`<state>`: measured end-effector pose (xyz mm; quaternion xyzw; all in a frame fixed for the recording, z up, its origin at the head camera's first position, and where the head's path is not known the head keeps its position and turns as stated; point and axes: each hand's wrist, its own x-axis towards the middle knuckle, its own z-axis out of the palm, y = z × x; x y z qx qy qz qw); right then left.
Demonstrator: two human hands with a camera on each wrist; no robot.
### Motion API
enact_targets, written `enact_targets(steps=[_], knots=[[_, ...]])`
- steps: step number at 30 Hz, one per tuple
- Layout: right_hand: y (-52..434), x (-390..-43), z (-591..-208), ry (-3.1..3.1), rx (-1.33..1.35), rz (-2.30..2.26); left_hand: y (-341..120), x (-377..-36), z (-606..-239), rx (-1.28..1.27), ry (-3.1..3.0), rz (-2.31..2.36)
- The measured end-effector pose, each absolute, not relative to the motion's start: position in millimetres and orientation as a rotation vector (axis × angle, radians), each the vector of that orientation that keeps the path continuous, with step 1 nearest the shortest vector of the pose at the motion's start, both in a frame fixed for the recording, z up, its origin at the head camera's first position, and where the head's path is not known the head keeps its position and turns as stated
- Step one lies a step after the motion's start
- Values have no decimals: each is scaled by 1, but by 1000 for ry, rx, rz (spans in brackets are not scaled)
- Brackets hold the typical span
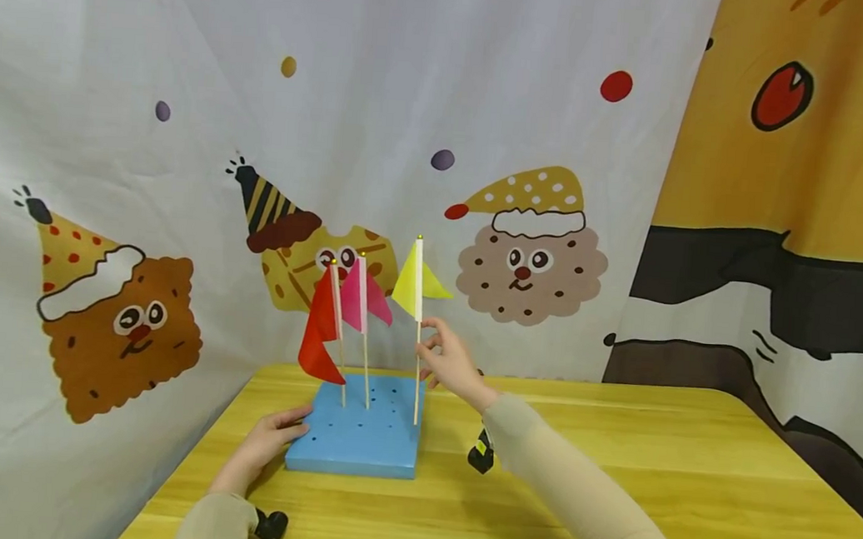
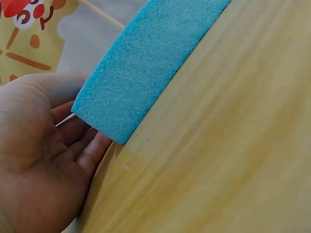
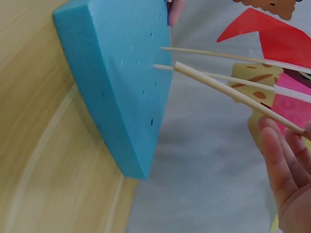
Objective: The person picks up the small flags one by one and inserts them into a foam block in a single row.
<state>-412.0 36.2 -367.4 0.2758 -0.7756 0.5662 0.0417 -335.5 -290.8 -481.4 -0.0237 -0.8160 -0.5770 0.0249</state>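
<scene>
**Three flags upright in a blue foam block**

Three small flags on thin wooden sticks stand in a blue foam block (image 1: 359, 444) on a yellow wooden table (image 1: 687, 488): a red flag (image 1: 320, 328), a pink flag (image 1: 364, 298) and a yellow flag (image 1: 414, 283) (the tallest, at the block's right edge). The right hand (image 1: 451, 363) pinches the yellow flag's stick between thumb and fingertips, just below the pennant. The left hand (image 1: 269, 438) rests flat against the block's left side, fingers straight and touching the foam. A cartoon-printed curtain (image 1: 186, 119) hangs behind.
</scene>
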Motion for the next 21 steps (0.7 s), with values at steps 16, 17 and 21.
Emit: enact_targets(steps=[16, 17, 21], knots=[[-6, -428, -381, -2393, 841, 1469, -290, -335, -481, -97, -2515, -1759], [-7, -428, -382, -2400, 837, 1470, -290, -335, -481, -100, -2512, -1758], [-10, -430, -387, -2417, 838, 1475, -289, -334, -481, -72, -2511, -1755]])
